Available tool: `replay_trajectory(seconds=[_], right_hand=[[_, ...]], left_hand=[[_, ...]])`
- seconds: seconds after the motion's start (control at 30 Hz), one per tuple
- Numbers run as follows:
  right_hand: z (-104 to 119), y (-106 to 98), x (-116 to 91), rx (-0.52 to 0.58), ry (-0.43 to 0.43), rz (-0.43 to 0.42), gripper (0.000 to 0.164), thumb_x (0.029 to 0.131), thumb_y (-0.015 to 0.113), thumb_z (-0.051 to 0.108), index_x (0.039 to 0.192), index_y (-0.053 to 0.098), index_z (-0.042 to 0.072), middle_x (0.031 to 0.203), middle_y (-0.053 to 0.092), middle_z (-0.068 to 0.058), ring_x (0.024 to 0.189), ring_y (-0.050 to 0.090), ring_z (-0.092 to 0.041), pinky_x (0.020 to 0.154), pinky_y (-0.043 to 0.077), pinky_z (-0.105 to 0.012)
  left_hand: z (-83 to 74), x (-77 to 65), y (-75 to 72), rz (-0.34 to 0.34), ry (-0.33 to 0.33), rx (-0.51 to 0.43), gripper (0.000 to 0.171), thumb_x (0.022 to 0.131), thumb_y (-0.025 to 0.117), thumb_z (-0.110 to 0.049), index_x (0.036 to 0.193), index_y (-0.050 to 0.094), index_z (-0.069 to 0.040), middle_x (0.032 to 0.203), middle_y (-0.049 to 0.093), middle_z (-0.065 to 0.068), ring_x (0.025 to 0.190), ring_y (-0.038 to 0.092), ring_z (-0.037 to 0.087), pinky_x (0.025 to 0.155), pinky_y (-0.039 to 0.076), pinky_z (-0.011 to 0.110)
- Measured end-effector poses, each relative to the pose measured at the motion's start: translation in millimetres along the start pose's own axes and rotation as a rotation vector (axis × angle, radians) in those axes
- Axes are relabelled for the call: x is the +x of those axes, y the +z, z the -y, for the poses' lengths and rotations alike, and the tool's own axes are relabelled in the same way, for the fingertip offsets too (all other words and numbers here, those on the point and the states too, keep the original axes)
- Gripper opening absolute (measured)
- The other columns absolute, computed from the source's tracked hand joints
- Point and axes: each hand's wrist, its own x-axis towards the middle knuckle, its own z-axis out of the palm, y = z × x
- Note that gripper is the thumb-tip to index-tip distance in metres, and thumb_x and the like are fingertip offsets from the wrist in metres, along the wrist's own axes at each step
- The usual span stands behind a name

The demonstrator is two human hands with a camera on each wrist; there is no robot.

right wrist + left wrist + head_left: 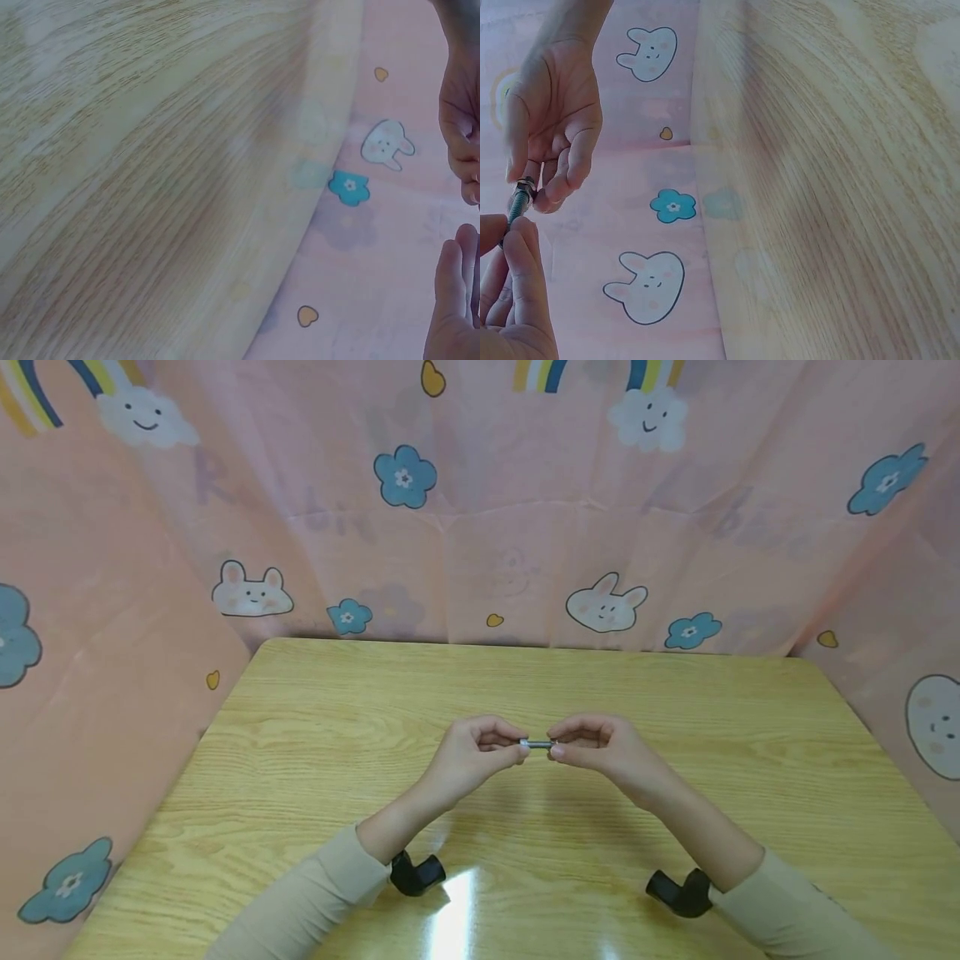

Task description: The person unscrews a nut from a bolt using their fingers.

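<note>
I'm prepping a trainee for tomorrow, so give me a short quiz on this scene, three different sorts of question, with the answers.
1. True or false: only one hand touches the bolt.
2. In the left wrist view, what covers the visible part of the bolt's shaft?
3. What colour are the sleeves? A black, B beige, C red.

Key:
1. False: the left hand holds one end, the right hand the other.
2. Screw threads.
3. B.
</note>
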Motion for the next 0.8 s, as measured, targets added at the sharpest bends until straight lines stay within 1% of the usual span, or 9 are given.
replay_trajectory(seconds=[0.1, 0.23, 0.3, 0.37, 0.43, 0.5, 0.63, 0.73, 0.8], right_hand=[[0.1, -0.8, -1.6, -0.013, 0.002, 0.006, 0.031, 0.089, 0.063, 0.011, 0.114, 0.056, -0.006, 0.101, 0.065, -0.008, 0.090, 0.065, -0.015, 0.084, 0.051, -0.030], [0.3, -0.1, -1.2, -0.064, 0.022, 0.003, 0.036, 0.093, 0.058, 0.019, 0.117, 0.054, -0.009, 0.099, 0.065, -0.015, 0.089, 0.066, -0.018, 0.084, 0.051, -0.033], [-0.1, -0.3, -0.5, -0.073, 0.025, -0.003, 0.035, 0.093, 0.059, 0.018, 0.113, 0.056, -0.010, 0.097, 0.065, -0.014, 0.087, 0.066, -0.018, 0.083, 0.052, -0.033], [-1.0, -1.3, -0.2, -0.057, 0.019, -0.008, 0.029, 0.090, 0.063, 0.014, 0.109, 0.059, -0.008, 0.095, 0.066, -0.010, 0.086, 0.066, -0.016, 0.081, 0.052, -0.032], [-1.8, -2.4, -0.5, -0.040, 0.003, -0.004, 0.030, 0.087, 0.066, 0.009, 0.110, 0.058, -0.009, 0.096, 0.065, -0.006, 0.087, 0.065, -0.015, 0.080, 0.052, -0.030], [-1.8, -3.0, -1.2, -0.031, -0.005, -0.005, 0.033, 0.085, 0.068, 0.007, 0.112, 0.058, -0.008, 0.099, 0.064, -0.005, 0.088, 0.064, -0.014, 0.080, 0.052, -0.029], [-1.3, -1.8, -0.3, -0.043, 0.003, -0.012, 0.037, 0.089, 0.064, 0.012, 0.116, 0.054, -0.011, 0.101, 0.064, -0.009, 0.089, 0.065, -0.016, 0.081, 0.052, -0.030], [-2.0, -1.4, 0.8, -0.045, 0.005, -0.007, 0.035, 0.091, 0.061, 0.014, 0.112, 0.055, -0.014, 0.095, 0.066, -0.009, 0.086, 0.066, -0.018, 0.082, 0.052, -0.032], [-2.9, -1.5, 0.9, -0.047, 0.005, -0.007, 0.032, 0.090, 0.062, 0.012, 0.109, 0.056, -0.014, 0.092, 0.066, -0.008, 0.085, 0.067, -0.017, 0.081, 0.052, -0.032]], left_hand=[[0.4, -0.4, -0.1, -0.001, -0.005, -0.006, 0.017, 0.085, 0.066, -0.005, 0.100, 0.065, 0.003, 0.089, 0.068, 0.011, 0.078, 0.066, 0.018, 0.074, 0.054, 0.030], [0.7, -1.1, -0.2, -0.005, -0.018, -0.008, 0.018, 0.085, 0.067, -0.006, 0.100, 0.065, 0.003, 0.090, 0.068, 0.013, 0.080, 0.066, 0.020, 0.074, 0.054, 0.031], [1.3, -1.3, -0.3, -0.004, -0.019, -0.009, 0.019, 0.085, 0.067, -0.006, 0.100, 0.065, 0.004, 0.091, 0.068, 0.013, 0.081, 0.066, 0.021, 0.075, 0.054, 0.031], [2.5, -1.3, -0.4, -0.002, -0.017, -0.008, 0.019, 0.085, 0.067, -0.006, 0.101, 0.065, 0.004, 0.091, 0.068, 0.013, 0.081, 0.066, 0.022, 0.075, 0.054, 0.031], [3.5, -0.9, -0.3, 0.000, -0.016, -0.007, 0.018, 0.085, 0.066, -0.006, 0.101, 0.065, 0.004, 0.091, 0.068, 0.013, 0.081, 0.066, 0.021, 0.076, 0.054, 0.031], [4.0, -0.6, -0.1, 0.001, -0.016, -0.004, 0.018, 0.085, 0.066, -0.005, 0.100, 0.065, 0.003, 0.090, 0.068, 0.012, 0.081, 0.066, 0.020, 0.075, 0.054, 0.031], [4.8, 0.4, 0.7, 0.002, -0.018, -0.005, 0.017, 0.085, 0.066, -0.005, 0.100, 0.065, 0.004, 0.090, 0.068, 0.012, 0.080, 0.067, 0.017, 0.075, 0.054, 0.030], [4.7, 0.7, 0.9, 0.005, -0.019, -0.003, 0.016, 0.085, 0.066, -0.006, 0.099, 0.065, 0.003, 0.089, 0.068, 0.011, 0.080, 0.067, 0.017, 0.075, 0.054, 0.030], [4.4, 0.5, 0.7, 0.009, -0.021, -0.002, 0.015, 0.086, 0.066, -0.006, 0.099, 0.066, 0.002, 0.089, 0.068, 0.010, 0.081, 0.067, 0.019, 0.075, 0.054, 0.031]])
